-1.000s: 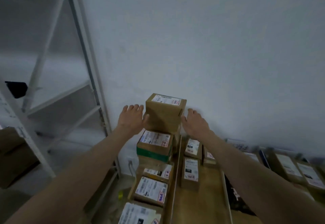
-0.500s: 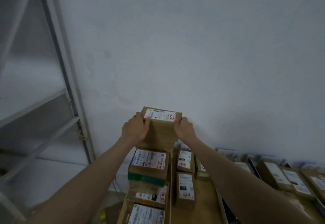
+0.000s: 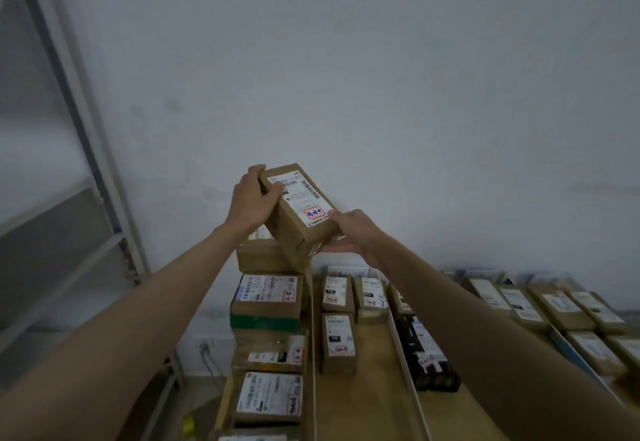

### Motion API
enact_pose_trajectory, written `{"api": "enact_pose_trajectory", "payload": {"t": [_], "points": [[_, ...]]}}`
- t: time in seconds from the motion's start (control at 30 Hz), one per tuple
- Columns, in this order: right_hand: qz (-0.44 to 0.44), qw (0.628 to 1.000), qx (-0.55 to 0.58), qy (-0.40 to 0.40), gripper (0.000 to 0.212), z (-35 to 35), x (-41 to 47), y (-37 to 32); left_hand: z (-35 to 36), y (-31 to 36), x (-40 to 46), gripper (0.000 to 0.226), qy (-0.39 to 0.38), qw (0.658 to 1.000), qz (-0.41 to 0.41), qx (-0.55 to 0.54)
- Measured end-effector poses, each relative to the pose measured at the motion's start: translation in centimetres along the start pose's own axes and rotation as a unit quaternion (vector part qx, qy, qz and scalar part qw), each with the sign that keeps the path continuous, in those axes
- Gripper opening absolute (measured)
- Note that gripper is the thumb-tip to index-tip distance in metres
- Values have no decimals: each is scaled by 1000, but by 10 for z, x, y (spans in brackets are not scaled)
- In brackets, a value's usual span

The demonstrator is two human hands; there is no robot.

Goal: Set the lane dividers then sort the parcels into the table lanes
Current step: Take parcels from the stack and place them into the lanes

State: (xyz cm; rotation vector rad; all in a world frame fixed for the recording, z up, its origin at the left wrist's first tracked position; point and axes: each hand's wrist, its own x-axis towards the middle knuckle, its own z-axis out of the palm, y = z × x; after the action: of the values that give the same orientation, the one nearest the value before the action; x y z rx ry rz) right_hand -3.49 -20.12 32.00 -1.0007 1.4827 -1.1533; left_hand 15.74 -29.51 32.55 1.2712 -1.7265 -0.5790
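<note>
I hold a brown cardboard parcel (image 3: 300,211) with a white label and a red mark up in the air, tilted, above the far end of the left lane. My left hand (image 3: 250,199) grips its upper left end, thumb across the label. My right hand (image 3: 349,229) grips its lower right end from below. Under it, another plain brown parcel (image 3: 265,259) tops a stack by the wall. A thin white lane divider (image 3: 313,343) runs between the left lane and the middle lane; a second divider (image 3: 403,361) lies to the right.
Labelled parcels fill the left lane (image 3: 266,302), the middle lane (image 3: 337,342) and the lanes at right (image 3: 561,312) on the wooden table (image 3: 363,395). A dark parcel (image 3: 429,357) lies beside the second divider. A white metal rack (image 3: 86,121) stands at left; a white wall is behind.
The parcel has been lifted off the stack and turned so its label faces me at a slant. My hands went from flanking it to gripping its two ends.
</note>
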Motion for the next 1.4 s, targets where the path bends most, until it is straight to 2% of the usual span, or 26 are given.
{"api": "enact_pose_trajectory", "payload": {"t": [0.07,0.17,0.3,0.4,0.57,0.73,0.83,1.0,1.17,1.3,1.4], "points": [[19,999,-24,-11,35,-13,-19,7,11,12,-7,57,-32,999,11,9],[51,996,-73,-15,44,-35,-41,21,31,23,-19,59,-92,995,8,25],[65,982,-170,52,45,-61,-65,40,58,32,-48,65,-176,983,4,53],[87,981,-151,89,37,-78,-81,56,75,38,-74,67,-220,971,12,88],[133,971,-126,151,27,-104,-109,93,100,35,-120,62,-236,948,80,199],[179,958,-106,199,41,-126,-133,149,129,14,-176,54,-289,905,133,281],[207,950,-105,211,40,-133,-147,178,149,-5,-203,52,-314,890,145,297],[248,943,-106,193,36,-145,-161,210,174,-22,-228,53,-324,880,140,317],[246,944,-103,195,31,-164,-157,227,197,-21,-233,57,-324,878,137,324],[232,948,-87,199,19,-190,-147,232,219,-9,-235,56,-322,874,128,340],[212,946,-129,207,28,-219,-136,242,243,1,-238,53,-323,875,117,342]]}}
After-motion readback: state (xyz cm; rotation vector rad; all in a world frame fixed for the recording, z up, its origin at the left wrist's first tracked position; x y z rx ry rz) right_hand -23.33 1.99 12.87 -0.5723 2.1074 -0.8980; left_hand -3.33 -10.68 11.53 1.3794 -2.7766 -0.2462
